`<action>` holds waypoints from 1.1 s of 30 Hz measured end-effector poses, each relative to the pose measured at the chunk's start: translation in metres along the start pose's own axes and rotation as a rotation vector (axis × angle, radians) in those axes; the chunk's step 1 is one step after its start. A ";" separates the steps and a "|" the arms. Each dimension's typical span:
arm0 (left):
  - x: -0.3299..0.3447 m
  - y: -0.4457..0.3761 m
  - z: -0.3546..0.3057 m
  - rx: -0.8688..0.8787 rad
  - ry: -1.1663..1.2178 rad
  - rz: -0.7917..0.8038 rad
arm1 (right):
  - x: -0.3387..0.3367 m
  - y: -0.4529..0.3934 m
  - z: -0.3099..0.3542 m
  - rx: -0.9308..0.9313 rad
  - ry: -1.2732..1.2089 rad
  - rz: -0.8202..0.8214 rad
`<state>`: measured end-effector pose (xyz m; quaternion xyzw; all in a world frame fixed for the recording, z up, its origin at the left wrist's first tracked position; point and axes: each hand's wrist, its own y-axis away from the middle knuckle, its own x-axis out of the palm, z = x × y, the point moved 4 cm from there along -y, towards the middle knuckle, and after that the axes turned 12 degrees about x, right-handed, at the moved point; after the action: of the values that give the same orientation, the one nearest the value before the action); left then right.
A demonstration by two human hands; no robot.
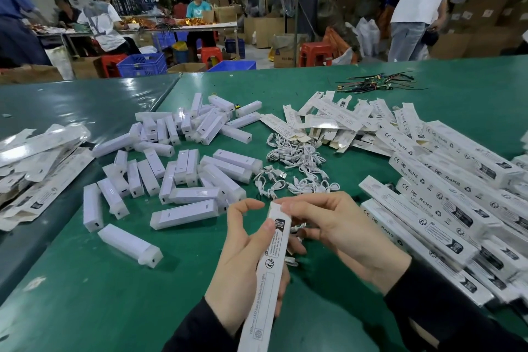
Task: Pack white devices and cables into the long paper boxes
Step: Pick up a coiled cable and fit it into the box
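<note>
The left hand (243,260) is gripping one long white printed paper box (267,274) above the green counter (85,280), thumb across its printed face. The box's long axis is running from the near edge up and slightly right, its far end pointing away from the person. The right hand (340,231) is pinching that far end, with a white coiled cable (297,228) showing under its fingers. Dozens of loose white rectangular devices (183,174) are lying left of centre; the exact count cannot be told. A heap of white cables (297,163) is lying beyond the hands, and stacked closed boxes (445,208) are lying right.
</note>
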<state>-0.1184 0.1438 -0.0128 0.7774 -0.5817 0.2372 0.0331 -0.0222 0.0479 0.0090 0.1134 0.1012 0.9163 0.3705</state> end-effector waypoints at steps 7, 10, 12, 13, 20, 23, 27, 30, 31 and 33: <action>-0.004 0.000 -0.001 -0.016 -0.008 -0.042 | 0.002 0.004 0.005 -0.179 0.132 -0.025; -0.008 0.000 0.000 0.001 -0.047 -0.052 | 0.004 0.008 0.007 -0.286 0.240 -0.040; -0.006 0.000 0.000 0.021 -0.059 -0.038 | 0.005 0.010 0.008 -0.324 0.277 -0.071; -0.006 -0.001 -0.001 0.037 -0.063 -0.056 | 0.006 0.011 0.007 -0.328 0.270 -0.092; -0.028 -0.006 -0.022 0.327 -0.054 -0.485 | 0.045 0.020 -0.024 -0.248 0.525 -0.011; -0.029 -0.006 -0.025 0.392 -0.042 -0.522 | 0.049 0.028 -0.016 -0.447 0.781 -0.097; -0.029 -0.007 -0.020 0.308 -0.089 -0.481 | 0.017 0.034 0.019 -0.634 0.950 -0.426; -0.033 -0.007 -0.017 0.286 -0.052 -0.496 | -0.039 0.040 0.050 -0.674 1.023 -0.828; -0.033 -0.007 -0.017 0.278 -0.046 -0.497 | -0.068 0.042 0.055 -0.627 0.992 -0.957; -0.033 -0.007 -0.018 0.273 -0.069 -0.498 | -0.127 0.048 0.053 -0.428 0.979 -1.149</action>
<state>-0.1253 0.1811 -0.0091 0.9012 -0.3363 0.2712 -0.0346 0.0501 -0.0692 0.0558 -0.4477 0.1169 0.5263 0.7134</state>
